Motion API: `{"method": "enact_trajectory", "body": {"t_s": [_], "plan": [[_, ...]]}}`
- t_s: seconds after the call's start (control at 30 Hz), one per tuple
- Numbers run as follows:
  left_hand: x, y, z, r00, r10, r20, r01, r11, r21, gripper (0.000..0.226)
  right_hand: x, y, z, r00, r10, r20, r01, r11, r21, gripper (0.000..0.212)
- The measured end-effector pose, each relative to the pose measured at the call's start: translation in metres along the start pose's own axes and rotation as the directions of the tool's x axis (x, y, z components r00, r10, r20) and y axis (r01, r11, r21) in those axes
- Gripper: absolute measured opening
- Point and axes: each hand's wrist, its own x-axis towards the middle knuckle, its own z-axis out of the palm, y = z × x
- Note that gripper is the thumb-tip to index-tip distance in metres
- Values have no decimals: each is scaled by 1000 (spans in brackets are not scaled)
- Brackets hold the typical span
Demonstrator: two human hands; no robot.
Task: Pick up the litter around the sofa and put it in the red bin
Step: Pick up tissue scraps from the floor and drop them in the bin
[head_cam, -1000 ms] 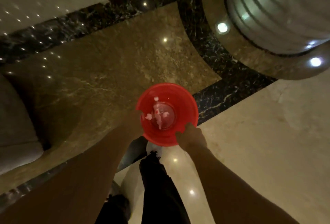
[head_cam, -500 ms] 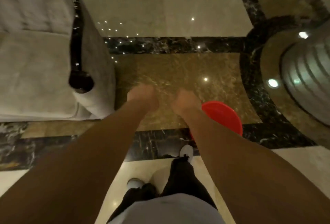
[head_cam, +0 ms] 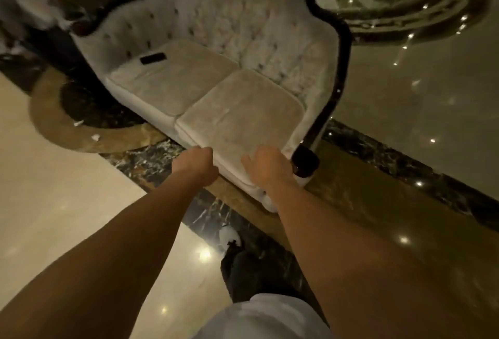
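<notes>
Head view swung off the red bin, now out of frame, onto the sofa point(head_cam: 216, 82). Both hands, left hand point(head_cam: 198, 163) and right hand point(head_cam: 266, 167), hang empty, apart. Two litter scraps point(head_cam: 95, 137) sit far left, so more pickups remain.

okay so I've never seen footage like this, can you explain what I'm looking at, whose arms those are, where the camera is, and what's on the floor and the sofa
There is no machine here. A person wears a wide-angle camera on the head, looking forward and down, so the two bare arms are their own. The left hand is loosely curled and the right hand is spread; both hover near the front edge of a pale tufted sofa, and neither holds anything. A flat dark object, perhaps a phone, lies on the left seat cushion. On the shiny marble floor, left of the sofa, lie two small white scraps of litter. The red bin is not in this view. At the bottom you see the person's dark trousers.
</notes>
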Motion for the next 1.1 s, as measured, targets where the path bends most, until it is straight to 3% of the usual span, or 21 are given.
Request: {"method": "enact_trajectory", "body": {"t_s": [0.17, 0.53, 0.73, 0.87, 1.1], "plan": [[43, -99, -12, 983, -181, -10, 181, 983, -20, 32, 80, -105, 36, 982, -174, 80, 176, 984, -25, 44], [124, -300, -63, 866, -500, 2, 495, 857, -144, 27, 258, -323, 71, 843, -464, 272, 507, 854, -115, 28], [177, -411, -61, 806, -592, -2, 576, 784, -231, 30, 351, -420, 118, 764, -520, 383, 612, 772, -173, 24], [238, -512, -66, 745, -664, 64, 636, 676, -372, 25, 422, -524, 165, 743, -524, 416, 642, 735, -220, 21], [350, -680, -98, 750, -643, 154, 644, 658, -390, 26, 531, -681, 229, 730, -488, 479, 641, 732, -231, 23]]}}
